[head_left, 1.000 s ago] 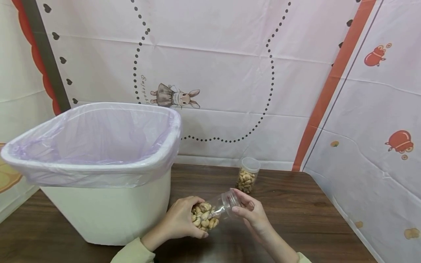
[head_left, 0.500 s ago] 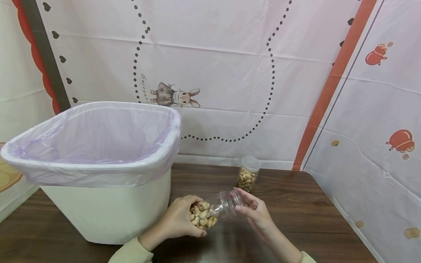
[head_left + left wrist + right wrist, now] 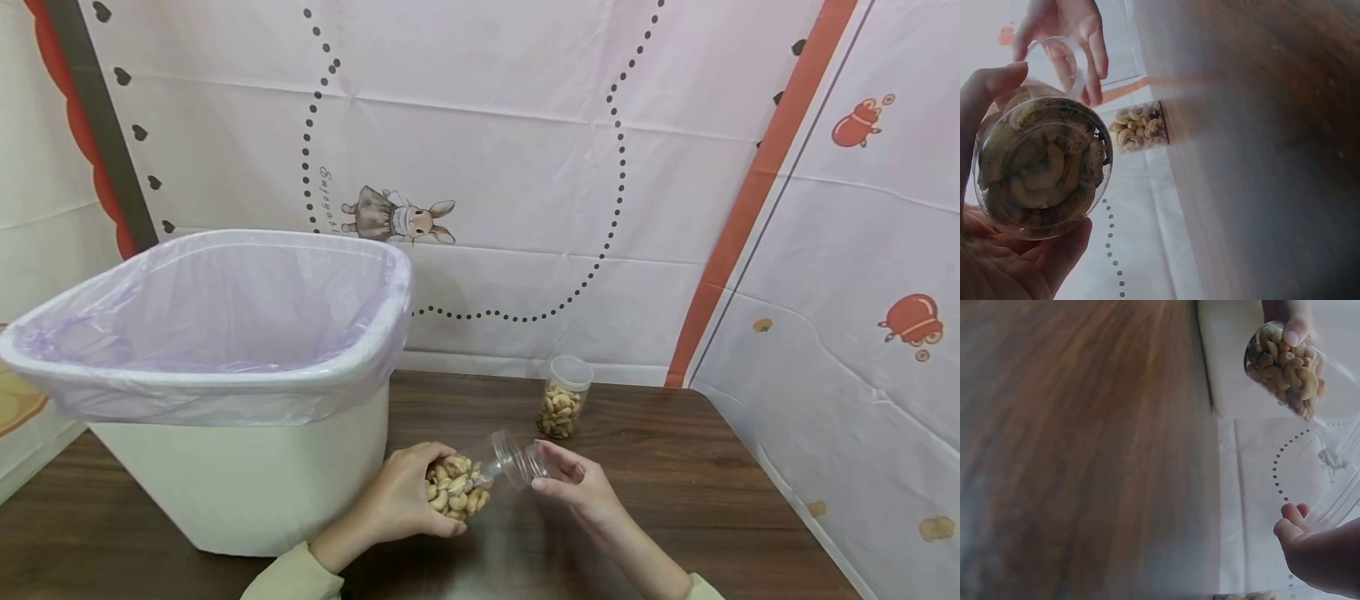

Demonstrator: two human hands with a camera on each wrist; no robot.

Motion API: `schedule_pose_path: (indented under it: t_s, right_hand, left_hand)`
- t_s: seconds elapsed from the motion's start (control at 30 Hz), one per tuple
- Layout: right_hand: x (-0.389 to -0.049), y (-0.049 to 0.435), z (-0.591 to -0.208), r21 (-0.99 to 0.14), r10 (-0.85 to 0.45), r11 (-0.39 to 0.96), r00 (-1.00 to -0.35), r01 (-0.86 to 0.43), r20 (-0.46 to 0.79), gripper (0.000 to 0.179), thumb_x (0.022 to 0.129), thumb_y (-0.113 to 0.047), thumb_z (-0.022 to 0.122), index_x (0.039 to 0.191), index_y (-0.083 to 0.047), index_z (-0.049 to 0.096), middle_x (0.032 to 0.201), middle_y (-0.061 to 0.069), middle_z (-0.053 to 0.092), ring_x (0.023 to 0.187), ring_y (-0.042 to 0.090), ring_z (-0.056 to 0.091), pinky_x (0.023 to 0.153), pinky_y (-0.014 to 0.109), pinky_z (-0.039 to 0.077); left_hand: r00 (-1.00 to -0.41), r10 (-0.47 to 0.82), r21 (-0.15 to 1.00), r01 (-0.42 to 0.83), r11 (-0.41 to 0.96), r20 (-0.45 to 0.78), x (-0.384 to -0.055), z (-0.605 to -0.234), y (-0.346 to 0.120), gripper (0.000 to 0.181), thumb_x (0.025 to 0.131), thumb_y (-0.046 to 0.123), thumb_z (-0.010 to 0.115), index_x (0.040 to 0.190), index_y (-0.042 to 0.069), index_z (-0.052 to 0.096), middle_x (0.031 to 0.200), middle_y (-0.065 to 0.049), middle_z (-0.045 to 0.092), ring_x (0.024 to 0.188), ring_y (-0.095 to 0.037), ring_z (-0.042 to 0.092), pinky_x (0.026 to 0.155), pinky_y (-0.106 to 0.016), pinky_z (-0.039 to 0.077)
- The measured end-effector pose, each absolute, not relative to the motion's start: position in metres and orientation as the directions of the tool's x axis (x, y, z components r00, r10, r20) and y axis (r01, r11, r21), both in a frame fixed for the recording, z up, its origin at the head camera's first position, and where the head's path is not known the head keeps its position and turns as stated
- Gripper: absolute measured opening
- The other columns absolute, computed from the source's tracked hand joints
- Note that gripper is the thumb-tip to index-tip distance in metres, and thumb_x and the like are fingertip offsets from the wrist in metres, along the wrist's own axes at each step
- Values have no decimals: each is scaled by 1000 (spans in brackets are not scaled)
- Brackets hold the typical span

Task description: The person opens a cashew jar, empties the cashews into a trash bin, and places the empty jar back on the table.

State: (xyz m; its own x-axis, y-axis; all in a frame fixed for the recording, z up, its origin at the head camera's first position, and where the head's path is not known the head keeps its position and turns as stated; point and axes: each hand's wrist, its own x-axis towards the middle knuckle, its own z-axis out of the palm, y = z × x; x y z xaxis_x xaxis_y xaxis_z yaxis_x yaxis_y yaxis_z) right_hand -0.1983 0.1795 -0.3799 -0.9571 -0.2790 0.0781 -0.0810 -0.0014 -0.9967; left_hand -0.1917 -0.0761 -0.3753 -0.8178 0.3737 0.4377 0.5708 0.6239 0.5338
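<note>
My left hand (image 3: 408, 493) grips the base end of a clear plastic jar (image 3: 456, 487), part filled with cashews. The jar lies tilted over the table, its mouth facing my right hand (image 3: 583, 490). Between thumb and fingers the right hand holds a clear screw lid (image 3: 537, 463), close off the jar's rim. In the left wrist view the jar's round bottom (image 3: 1044, 169) faces the camera, with cashews pressed against it. The right wrist view has the cashews (image 3: 1288, 369) gathered at the jar's base end.
A second jar of cashews (image 3: 561, 407), with its lid on, stands upright at the back of the dark wooden table (image 3: 675, 475). To the left is a large white bin (image 3: 255, 483) lined with a pale purple bag (image 3: 255, 308). Printed cloth (image 3: 510, 183) hangs behind.
The left hand has shifted slightly left with the jar. The lid has come away from the jar's mouth, leaving a small gap between the two.
</note>
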Motion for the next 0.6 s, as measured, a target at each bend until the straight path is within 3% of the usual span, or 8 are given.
schedule_pose_path:
  t_s: [0.1,0.2,0.43,0.6]
  right_hand:
    - [-200,182,-383,-997,-299,26,-952,-74,63,68,79,-10,65,132,15,31,139,30,30,131,40,23,103,40,27]
    - [-200,183,-384,-997,-300,37,-953,-61,47,69,79,-10,66,133,15,30,140,30,29,130,41,24,103,40,28]
    - [-202,184,-386,-980,-343,186,-939,-73,5,73,77,-17,70,132,13,33,131,29,42,120,37,43,96,42,39]
    - [-202,186,-389,-963,-391,261,-919,-66,-43,71,76,-17,72,132,8,38,131,26,44,116,34,48,92,41,43]
  left_hand:
    - [-819,370,533,568,627,438,-192,-375,-77,66,45,36,86,100,9,61,88,6,60,76,-9,54,67,-25,46]
    - [-823,367,533,562,632,433,-191,-374,-77,67,45,36,86,100,9,61,89,6,60,77,-9,53,67,-25,46]
    - [-833,363,545,549,634,417,-190,-373,-78,67,45,37,86,101,9,60,88,6,59,77,-9,53,67,-25,46]
    - [-831,362,544,552,632,423,-190,-373,-78,68,45,37,86,101,9,61,88,6,59,77,-9,53,67,-25,46]
